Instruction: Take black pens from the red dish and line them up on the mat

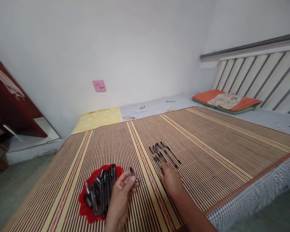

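Note:
My left hand point(124, 188) is closed in a pinch around a short-looking black pen point(133, 174), just right of the red dish. How much of that pen is hidden behind my fingers I cannot tell. A scalloped red dish point(82, 203) holds a heap of clear-barrelled pens point(103, 190) with black caps. On the striped mat, my right hand point(170, 178) is closed at the near end of a loose row of several pens point(168, 151). Its fingertips meet around the end of one pen point(157, 162), partly covered by the hand.
The bamboo mat point(195, 154) covers most of the bed. Folded orange and green cloth point(224, 100) lies by the slatted headboard point(261, 75). A pink note point(99, 86) sticks to the white wall. Yellow fabric point(99, 119) shows beyond the mat's far edge.

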Demonstrator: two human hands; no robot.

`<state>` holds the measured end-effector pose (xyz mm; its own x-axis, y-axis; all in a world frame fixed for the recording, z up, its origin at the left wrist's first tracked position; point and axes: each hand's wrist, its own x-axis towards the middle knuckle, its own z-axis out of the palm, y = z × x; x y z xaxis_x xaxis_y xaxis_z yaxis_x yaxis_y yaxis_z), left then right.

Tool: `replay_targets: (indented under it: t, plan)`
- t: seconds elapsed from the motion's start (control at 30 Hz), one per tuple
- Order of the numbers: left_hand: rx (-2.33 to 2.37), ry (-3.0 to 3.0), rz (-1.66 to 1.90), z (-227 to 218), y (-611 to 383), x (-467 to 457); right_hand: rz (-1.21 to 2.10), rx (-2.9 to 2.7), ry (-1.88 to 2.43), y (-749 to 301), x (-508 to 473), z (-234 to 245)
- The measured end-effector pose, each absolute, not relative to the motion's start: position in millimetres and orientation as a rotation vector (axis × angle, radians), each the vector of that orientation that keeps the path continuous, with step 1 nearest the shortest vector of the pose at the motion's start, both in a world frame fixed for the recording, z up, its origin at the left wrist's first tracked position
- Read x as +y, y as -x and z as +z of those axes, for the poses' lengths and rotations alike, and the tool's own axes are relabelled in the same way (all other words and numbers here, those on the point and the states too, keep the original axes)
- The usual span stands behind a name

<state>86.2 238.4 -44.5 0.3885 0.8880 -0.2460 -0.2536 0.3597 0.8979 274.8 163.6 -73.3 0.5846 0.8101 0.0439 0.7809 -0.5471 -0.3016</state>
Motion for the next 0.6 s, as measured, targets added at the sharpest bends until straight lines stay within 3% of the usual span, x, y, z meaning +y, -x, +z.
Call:
replay_targets:
  t: [0.4,0.5,0.6]
  plan:
    - [0.863,-0.902,0.873,-42,-86,239,0.083,-1.265,2.422,-278,160,-77]
    - [0.888,-0.942,0.860,-44,-87,240,0.146,-1.229,2.142,-270,159,-69]
    - [0.879,-1.053,0.815,-53,-89,240,0.453,-1.187,1.701,-252,161,-62]
